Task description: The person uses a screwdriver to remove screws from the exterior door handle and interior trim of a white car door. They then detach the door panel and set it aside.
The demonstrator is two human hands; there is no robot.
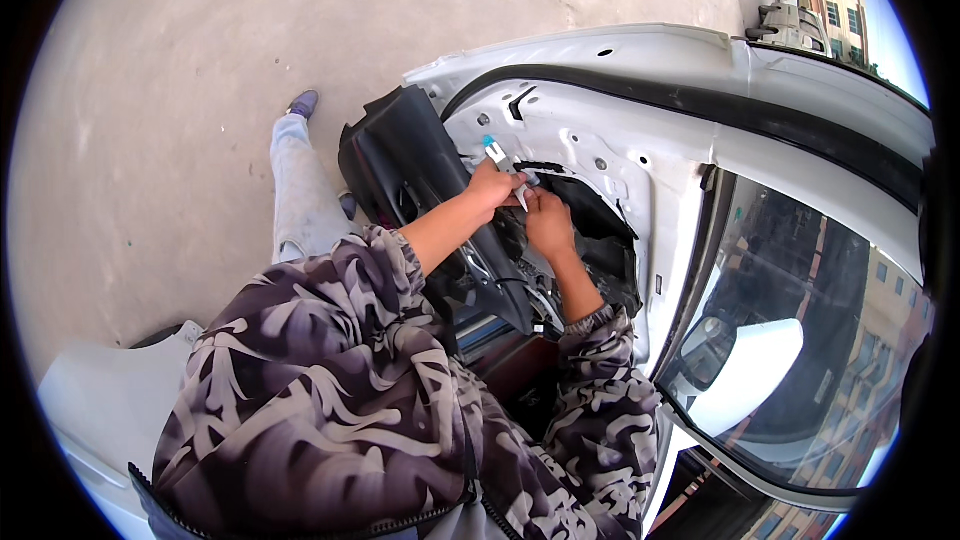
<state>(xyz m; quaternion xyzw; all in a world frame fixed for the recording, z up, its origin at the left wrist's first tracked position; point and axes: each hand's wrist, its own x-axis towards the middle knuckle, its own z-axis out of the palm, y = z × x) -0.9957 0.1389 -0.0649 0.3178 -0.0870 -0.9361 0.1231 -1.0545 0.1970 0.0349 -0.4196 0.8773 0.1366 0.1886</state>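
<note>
White door (625, 140): inner metal facing the person, window (790, 290) toward its right edge.
Black panel (390, 145): tilted, beside the door's left edge.
Dark opening (595, 208): in the door's inner metal, between left edge and window.
Left grip (490, 186): closed around the slim piece.
Right grip (549, 225): fingers bunched at its near end; cannot tell whether gripping.
Slim piece (499, 153): white, teal-tipped, at the opening's left rim, tip toward the door's upper left corner.

Holds the left hand (493, 187) and right hand (549, 223) close together, with fingers (533, 199) curled. Extends the left forearm (440, 237) diagonally up and rightward, the right forearm (577, 285) more steeply, slightly leftward (both bare near the hands).
</note>
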